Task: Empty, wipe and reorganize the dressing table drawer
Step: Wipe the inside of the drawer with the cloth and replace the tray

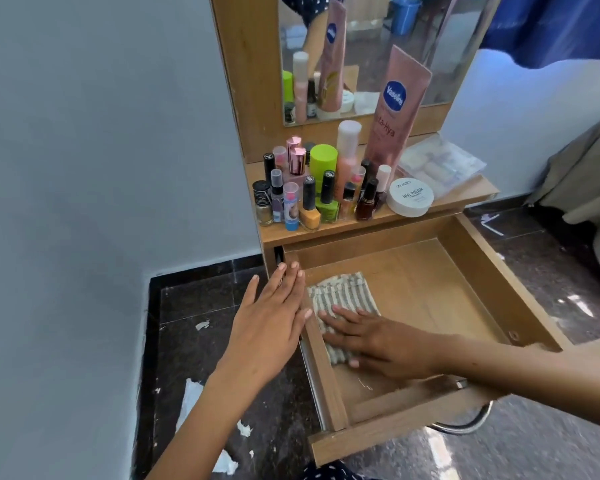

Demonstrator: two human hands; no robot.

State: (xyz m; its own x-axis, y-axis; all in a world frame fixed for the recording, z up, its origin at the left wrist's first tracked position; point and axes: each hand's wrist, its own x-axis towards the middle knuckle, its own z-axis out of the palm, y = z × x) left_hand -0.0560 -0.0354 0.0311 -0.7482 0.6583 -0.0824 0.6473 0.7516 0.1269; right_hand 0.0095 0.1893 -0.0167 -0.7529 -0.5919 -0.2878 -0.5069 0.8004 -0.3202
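- Emptied: drawer (pixel 465 271) bare, bottles (pixel 312 188) up on table (pixel 465 199) beyond both hands.
- Wiping underway: right hand (pixel 371 337) flat, open, pressing striped cloth (pixel 343 296); left hand (pixel 274 313) open, beside drawer's side.
- Left: refilling.

The drawer (pixel 471 271) floor lies bare right of the cloth (pixel 340 296); bottles (pixel 312 188) crowd the shelf (pixel 361 225) above.

You have a single view, from the camera on your head, looking forward and steeply down. It sits close above the pulled-out, light-brown wooden drawer (pixel 426 296), tilted so the wooden-framed mirror (pixel 364 46) leans at the top edge. The grey wall (pixel 94 168) fills the left side, the dark speckled stone floor (pixel 205 341) the bottom.
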